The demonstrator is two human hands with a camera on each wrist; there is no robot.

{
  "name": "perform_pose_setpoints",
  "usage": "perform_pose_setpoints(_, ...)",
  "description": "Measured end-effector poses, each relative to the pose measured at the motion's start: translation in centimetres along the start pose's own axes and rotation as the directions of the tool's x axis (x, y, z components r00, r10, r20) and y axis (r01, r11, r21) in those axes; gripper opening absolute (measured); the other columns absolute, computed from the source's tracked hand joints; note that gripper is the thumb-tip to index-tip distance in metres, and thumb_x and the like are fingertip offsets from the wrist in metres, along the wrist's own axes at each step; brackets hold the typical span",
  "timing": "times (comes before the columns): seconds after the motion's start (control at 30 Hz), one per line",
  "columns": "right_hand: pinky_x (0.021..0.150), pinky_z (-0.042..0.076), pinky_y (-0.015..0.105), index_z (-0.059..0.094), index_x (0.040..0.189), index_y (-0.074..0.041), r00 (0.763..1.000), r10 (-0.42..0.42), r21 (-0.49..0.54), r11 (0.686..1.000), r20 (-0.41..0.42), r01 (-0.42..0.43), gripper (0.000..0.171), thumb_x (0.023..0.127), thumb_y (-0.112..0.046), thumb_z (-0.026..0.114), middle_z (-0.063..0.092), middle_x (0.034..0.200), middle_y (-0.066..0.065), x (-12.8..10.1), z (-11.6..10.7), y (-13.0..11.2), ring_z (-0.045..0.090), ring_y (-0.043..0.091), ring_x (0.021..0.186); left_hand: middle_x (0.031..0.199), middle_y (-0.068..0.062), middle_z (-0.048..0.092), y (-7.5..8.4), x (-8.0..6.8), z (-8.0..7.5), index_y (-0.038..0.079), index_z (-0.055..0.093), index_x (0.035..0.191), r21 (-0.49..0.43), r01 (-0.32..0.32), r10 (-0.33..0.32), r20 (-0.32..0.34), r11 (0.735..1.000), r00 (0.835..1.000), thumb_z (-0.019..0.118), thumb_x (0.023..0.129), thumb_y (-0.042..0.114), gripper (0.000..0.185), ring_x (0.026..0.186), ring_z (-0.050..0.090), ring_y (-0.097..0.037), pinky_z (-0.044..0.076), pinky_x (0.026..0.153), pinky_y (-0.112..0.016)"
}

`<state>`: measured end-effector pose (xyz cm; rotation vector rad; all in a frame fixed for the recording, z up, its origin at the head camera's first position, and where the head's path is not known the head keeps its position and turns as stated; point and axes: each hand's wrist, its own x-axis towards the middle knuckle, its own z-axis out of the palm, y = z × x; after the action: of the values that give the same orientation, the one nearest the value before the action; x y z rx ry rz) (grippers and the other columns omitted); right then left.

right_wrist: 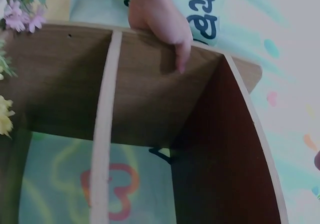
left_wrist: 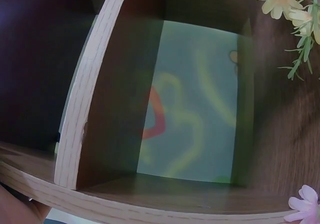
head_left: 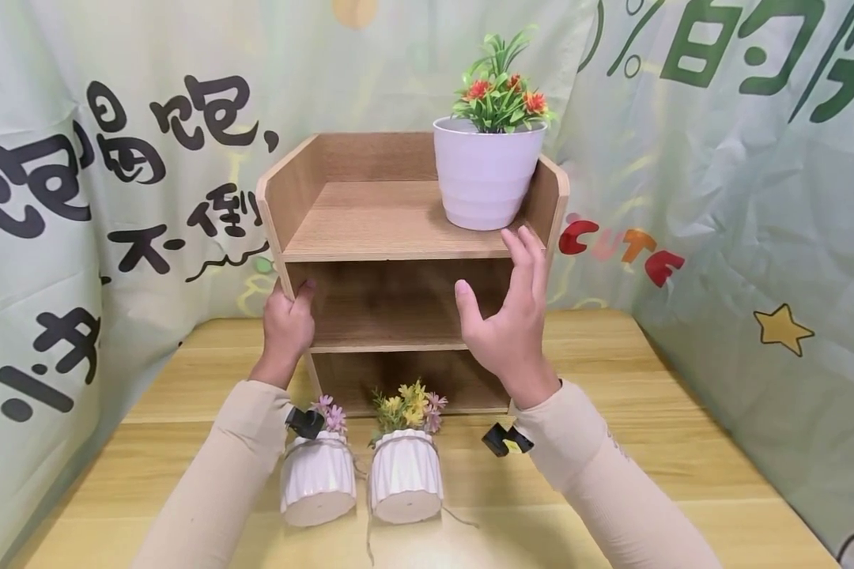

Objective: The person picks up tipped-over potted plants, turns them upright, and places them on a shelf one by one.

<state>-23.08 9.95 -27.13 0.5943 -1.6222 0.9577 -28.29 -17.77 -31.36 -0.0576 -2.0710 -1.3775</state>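
A wooden shelf (head_left: 370, 221) with three levels stands on the table. My left hand (head_left: 287, 324) grips its left side panel, thumb on the inner face and the other fingers hidden outside; in the right wrist view that left hand (right_wrist: 162, 19) shows over the panel's edge. My right hand (head_left: 508, 332) is raised before the shelf's right half, thumb and fingers spread, holding nothing. Just above its fingertips, a white flowerpot (head_left: 487, 178) with red flowers and green leaves sits on the right of the top level. Whether the fingertips touch the shelf, I cannot tell.
Two small white pots lie tipped before the shelf: one with pink flowers (head_left: 319, 478), the other with yellow and purple flowers (head_left: 407, 474), both tied with string. The wooden table (head_left: 648, 474) extends to both sides. A printed curtain (head_left: 726, 205) hangs close behind and around.
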Motion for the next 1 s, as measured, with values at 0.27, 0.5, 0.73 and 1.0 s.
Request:
perform_pose_setpoints(0.27, 0.106, 0.032, 0.049, 0.044, 0.132, 0.007, 0.998, 0.045, 0.014, 0.999, 0.044, -0.046, 0.061, 0.081, -0.017, 0.067, 0.042, 0.137, 0.026, -2.1, -0.5, -0.3, 0.036, 0.033, 0.133, 0.119, -0.032, 0.059, -0.2, 0.1, 0.0, -0.007, 0.057, 0.118, 0.001, -0.003, 0.003, -0.026, 1.000, 1.000, 0.056, 0.097, 0.019, 0.033, 0.109, 0.055, -0.044, 0.039, 0.099, -0.052)
perform_pose_setpoints(0.5, 0.099, 0.037, 0.052, 0.043, 0.135, 0.004, 0.971, 0.183, 0.014, 0.982, 0.153, -0.188, 0.063, 0.082, -0.018, 0.069, 0.041, 0.142, 0.021, -4.3, -1.0, -0.5, 0.037, 0.032, 0.133, 0.119, -0.030, 0.060, -0.2, 0.1, 0.1, -0.006, 0.057, 0.119, -0.009, -0.006, 0.006, -0.019, 1.000, 1.000, 0.055, 0.097, 0.020, 0.035, 0.109, 0.056, -0.042, 0.039, 0.099, -0.051)
perform_pose_setpoints(0.73, 0.103, 0.033, 0.053, 0.041, 0.136, 0.004, 0.910, 0.293, -0.006, 0.953, 0.293, -0.304, 0.066, 0.082, -0.021, 0.070, 0.041, 0.142, 0.021, -6.4, -1.3, -0.7, 0.038, 0.031, 0.132, 0.120, -0.031, 0.059, -0.2, 0.2, 0.1, -0.007, 0.056, 0.120, 0.000, -0.013, 0.013, -0.027, 1.000, 1.000, 0.056, 0.096, 0.021, 0.037, 0.111, 0.055, -0.043, 0.039, 0.100, -0.052)
perform_pose_setpoints(1.0, 0.099, 0.039, 0.054, 0.041, 0.137, 0.001, 0.824, 0.405, -0.029, 0.903, 0.397, -0.429, 0.064, 0.084, -0.021, 0.069, 0.043, 0.140, 0.018, -8.8, -1.6, -0.7, 0.041, 0.033, 0.128, 0.124, -0.029, 0.059, 0.0, 0.1, 0.2, -0.007, 0.055, 0.125, -0.002, -0.018, 0.018, -0.020, 1.000, 1.000, 0.055, 0.096, 0.022, 0.040, 0.114, 0.054, -0.042, 0.038, 0.101, -0.050)
